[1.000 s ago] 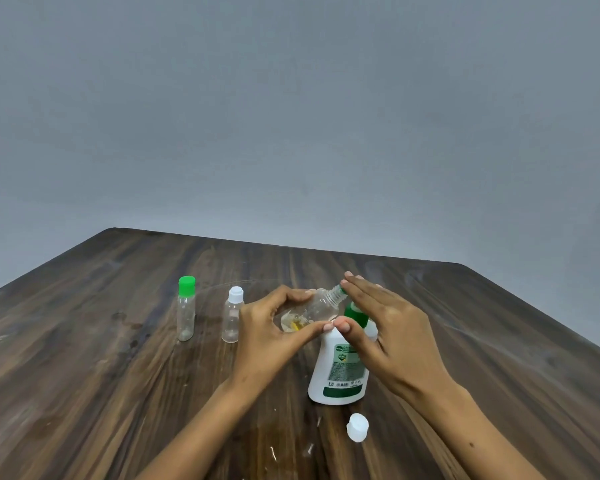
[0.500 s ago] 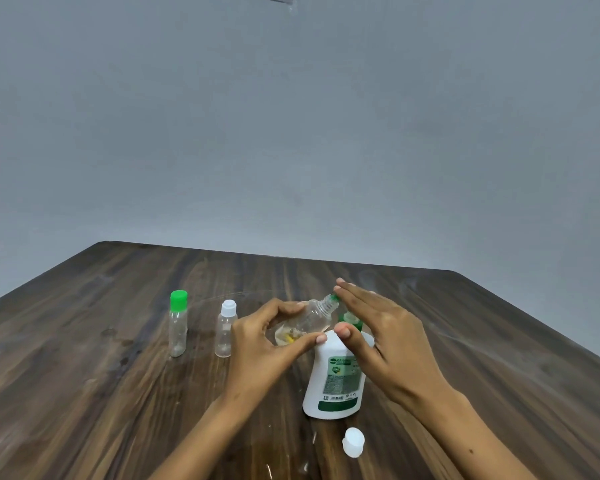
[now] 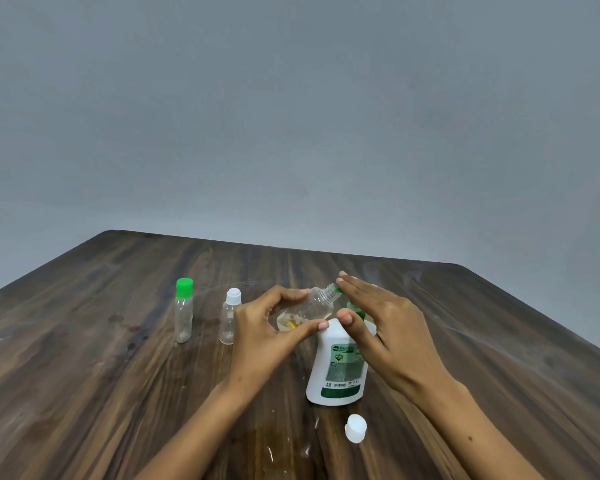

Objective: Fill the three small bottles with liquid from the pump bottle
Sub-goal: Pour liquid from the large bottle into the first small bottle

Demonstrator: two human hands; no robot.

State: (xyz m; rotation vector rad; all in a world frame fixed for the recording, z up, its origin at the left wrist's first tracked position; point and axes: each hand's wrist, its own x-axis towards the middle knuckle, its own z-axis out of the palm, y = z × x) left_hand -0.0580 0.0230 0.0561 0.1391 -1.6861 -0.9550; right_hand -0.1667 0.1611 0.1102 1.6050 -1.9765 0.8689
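While the pump bottle (image 3: 338, 367) stands upright on the wooden table (image 3: 84, 375), an uncapped small bottle (image 3: 310, 306) is held tilted at its green pump head (image 3: 355, 311).

The small bottle is gripped by the curled fingers and thumb of the left hand (image 3: 262, 332), its neck raised toward the nozzle; the pump head is pressed by the flat, straightened fingers of the right hand (image 3: 392, 330); a loose white cap (image 3: 355, 427) lies in front of the pump bottle; a white-capped bottle (image 3: 230, 315) and a green-capped bottle (image 3: 183, 310) stand to its left.

White pump bottle (image 3: 336, 368) upright; an uncapped clear small bottle (image 3: 309, 308) tilted at its spout; two capped small bottles (image 3: 183, 315) (image 3: 230, 317) upright to the left.
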